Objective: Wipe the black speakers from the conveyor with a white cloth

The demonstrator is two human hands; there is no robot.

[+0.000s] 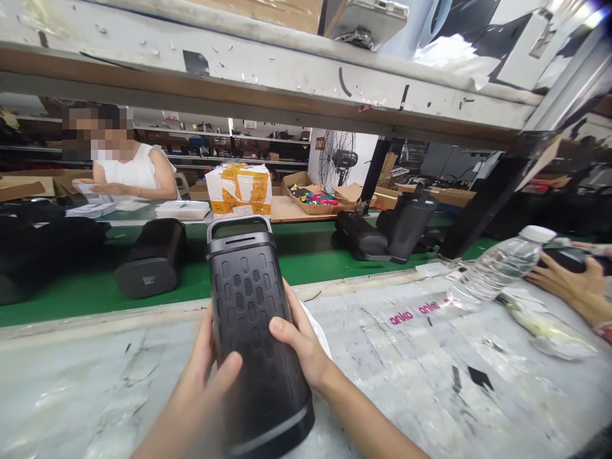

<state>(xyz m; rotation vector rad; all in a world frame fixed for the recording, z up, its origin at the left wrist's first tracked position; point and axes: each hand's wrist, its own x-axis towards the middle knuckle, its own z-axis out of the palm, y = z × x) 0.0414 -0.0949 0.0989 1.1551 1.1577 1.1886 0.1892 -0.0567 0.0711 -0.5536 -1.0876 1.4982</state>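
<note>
A black portable speaker (253,331) with a grey carry handle at its far end is held between both of my hands above the work table. Raised oval shapes and a few perforated ones pattern its upper face. My left hand (208,363) grips its left side, thumb lying on the face. On the right side, my right hand (303,341) wraps round the edge, thumb also on top. The fingers beneath are hidden. Part of a white round item (318,328) shows behind my right hand.
Beyond the table (396,389) runs a green conveyor belt (306,245) carrying another speaker (153,255) and dark units (406,223). A plastic bottle (502,268) lies tilted at right, near a co-worker's hands (574,280). Another person (134,169) sits across. A shelf (268,57) crosses overhead.
</note>
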